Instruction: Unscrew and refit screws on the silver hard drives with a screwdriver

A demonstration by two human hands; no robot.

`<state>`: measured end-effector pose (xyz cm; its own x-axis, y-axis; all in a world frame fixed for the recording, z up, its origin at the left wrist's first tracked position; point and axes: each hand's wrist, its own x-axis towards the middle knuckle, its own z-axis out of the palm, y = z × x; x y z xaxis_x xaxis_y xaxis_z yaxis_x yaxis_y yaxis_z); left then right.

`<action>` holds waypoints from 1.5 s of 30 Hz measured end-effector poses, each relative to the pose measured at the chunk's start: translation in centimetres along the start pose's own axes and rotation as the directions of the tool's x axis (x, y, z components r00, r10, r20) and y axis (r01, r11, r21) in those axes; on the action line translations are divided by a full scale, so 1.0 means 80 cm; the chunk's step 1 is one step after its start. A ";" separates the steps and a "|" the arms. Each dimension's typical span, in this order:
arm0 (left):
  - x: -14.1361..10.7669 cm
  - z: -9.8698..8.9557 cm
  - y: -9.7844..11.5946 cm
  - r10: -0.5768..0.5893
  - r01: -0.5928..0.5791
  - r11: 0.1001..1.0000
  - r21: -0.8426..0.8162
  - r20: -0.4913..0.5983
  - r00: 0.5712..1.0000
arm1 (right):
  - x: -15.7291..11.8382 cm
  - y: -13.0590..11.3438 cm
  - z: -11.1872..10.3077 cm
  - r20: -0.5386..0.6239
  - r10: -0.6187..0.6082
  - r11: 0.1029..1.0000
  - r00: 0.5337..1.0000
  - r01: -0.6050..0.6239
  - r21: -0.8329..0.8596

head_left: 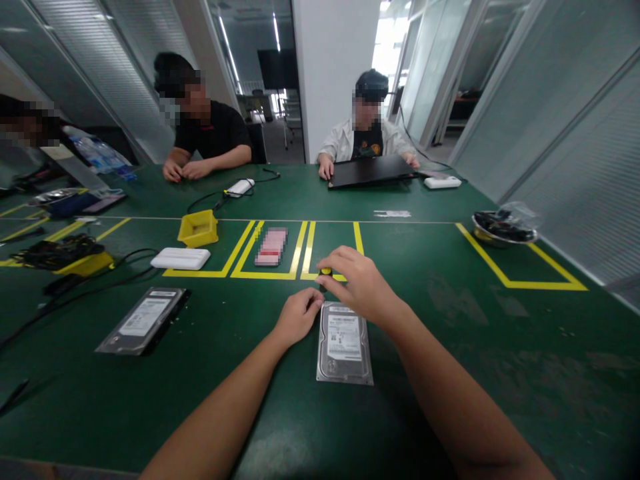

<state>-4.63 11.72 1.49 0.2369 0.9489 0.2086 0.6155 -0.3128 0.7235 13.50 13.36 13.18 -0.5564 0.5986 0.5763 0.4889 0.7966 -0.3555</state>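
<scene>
A silver hard drive [344, 347] with a white label lies flat on the green table in front of me. My right hand [357, 283] is closed on a small screwdriver [326, 272] with a yellow-topped dark handle, held upright by the drive's far left corner. Its tip is hidden. Fingers pressed together, my left hand [300, 315] rests at that same corner, just below the screwdriver; whatever is between its fingertips does not show. A second hard drive [145, 320] lies at the left, apart from both hands.
Yellow tape marks areas on the table. Beyond my hands are a pink blurred object [271, 247], a yellow bin [199, 229] and a white power bank [181, 259]. Black cables [60, 252] lie left; a filled metal bowl [503, 230] stands right. Opposite, one person holds a black panel [373, 172].
</scene>
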 end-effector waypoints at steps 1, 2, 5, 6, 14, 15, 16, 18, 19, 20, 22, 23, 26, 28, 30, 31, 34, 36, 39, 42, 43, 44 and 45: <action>0.000 0.000 0.001 0.002 -0.002 1.000 -0.003 0.002 1.000 | 0.000 0.000 0.000 0.004 0.020 1.000 1.000 -0.020 -0.011; 0.000 -0.001 0.001 0.003 -0.002 1.000 -0.006 0.006 1.000 | 0.000 -0.001 0.000 0.008 0.034 0.999 0.999 -0.034 -0.018; 0.000 -0.001 0.003 -0.005 0.005 1.000 -0.007 0.014 1.000 | -0.001 -0.001 0.001 0.002 0.044 0.999 0.999 -0.044 -0.020; 0.000 -0.001 0.004 -0.008 0.008 1.000 -0.006 0.015 1.000 | -0.001 -0.001 0.001 -0.004 0.043 0.999 0.999 -0.043 -0.017; 0.000 0.000 0.004 -0.008 0.008 1.000 -0.012 0.007 1.000 | -0.002 -0.001 0.000 -0.035 0.022 0.999 0.999 -0.021 0.026; 0.000 0.000 0.004 -0.005 0.005 1.000 -0.012 0.006 1.000 | -0.002 -0.001 -0.001 -0.033 0.009 0.999 0.999 -0.007 0.035; 0.000 0.000 0.004 -0.003 0.003 1.000 -0.012 0.005 1.000 | -0.002 -0.001 -0.001 -0.031 -0.007 0.999 1.000 0.008 0.044; -0.001 0.000 0.004 0.002 -0.002 1.000 -0.012 0.002 1.000 | -0.003 -0.001 -0.001 -0.034 -0.028 0.998 0.999 0.030 0.063; -0.001 0.000 0.004 0.004 -0.004 1.000 -0.012 0.001 1.000 | -0.003 0.000 -0.001 -0.042 -0.031 0.997 0.999 0.034 0.071; 0.000 0.000 0.004 0.006 -0.006 1.000 -0.012 0.001 1.000 | -0.004 0.000 0.000 -0.053 -0.028 0.996 0.998 0.032 0.078; 0.000 0.000 0.004 0.009 -0.009 1.000 -0.013 0.001 1.000 | -0.004 0.002 0.002 -0.084 0.001 0.996 0.997 0.006 0.084; 0.000 0.000 0.004 0.008 -0.008 1.000 -0.015 0.003 1.000 | -0.003 0.002 0.003 -0.094 0.018 0.997 0.995 -0.010 0.082; 0.001 0.000 0.004 0.002 -0.002 1.000 -0.019 0.011 1.000 | -0.002 0.002 0.003 -0.082 0.040 0.997 0.996 -0.034 0.071; 0.001 -0.001 0.004 -0.001 0.001 1.000 -0.020 0.017 1.000 | -0.001 0.001 0.001 -0.056 0.024 0.997 0.998 -0.019 0.080; 0.001 -0.001 0.004 -0.004 0.004 1.000 -0.021 0.021 1.000 | 0.000 0.001 -0.001 -0.048 -0.006 0.996 0.999 0.010 0.090; 0.001 -0.001 0.004 -0.006 0.006 1.000 -0.021 0.022 1.000 | 0.000 0.001 -0.002 -0.050 -0.019 0.996 0.999 0.024 0.091; 0.001 -0.001 0.003 -0.008 0.008 1.000 -0.019 0.021 1.000 | 0.000 0.001 -0.003 -0.054 -0.041 0.995 0.998 0.046 0.088; 0.001 0.000 0.002 -0.006 0.006 1.000 -0.017 0.021 1.000 | 0.000 0.003 -0.002 -0.049 -0.050 0.994 0.998 0.054 0.091; 0.001 0.001 0.001 -0.005 0.005 1.000 -0.017 0.023 1.000 | -0.001 0.005 0.000 -0.042 -0.068 0.993 0.997 0.071 0.094; 0.001 0.001 0.001 -0.007 0.007 1.000 -0.017 0.023 1.000 | -0.002 0.006 0.001 -0.043 -0.071 0.991 0.997 0.075 0.115; 0.001 0.001 0.001 -0.007 0.008 1.000 -0.017 0.022 1.000 | -0.002 0.007 0.001 -0.047 -0.066 0.990 0.997 0.072 0.120; 0.001 0.001 0.001 -0.008 0.008 1.000 -0.017 0.021 1.000 | -0.003 0.006 0.002 -0.054 -0.061 0.990 0.997 0.067 0.121; 0.001 0.001 0.002 -0.007 0.007 1.000 -0.017 0.020 1.000 | -0.003 0.006 0.002 -0.063 -0.052 0.992 0.997 0.059 0.114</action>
<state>-4.51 11.72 1.56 0.2478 0.9500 0.1901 0.6043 -0.3049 0.7361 13.75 13.63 12.77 -0.5374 0.5499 0.6394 0.3752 0.8349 -0.4027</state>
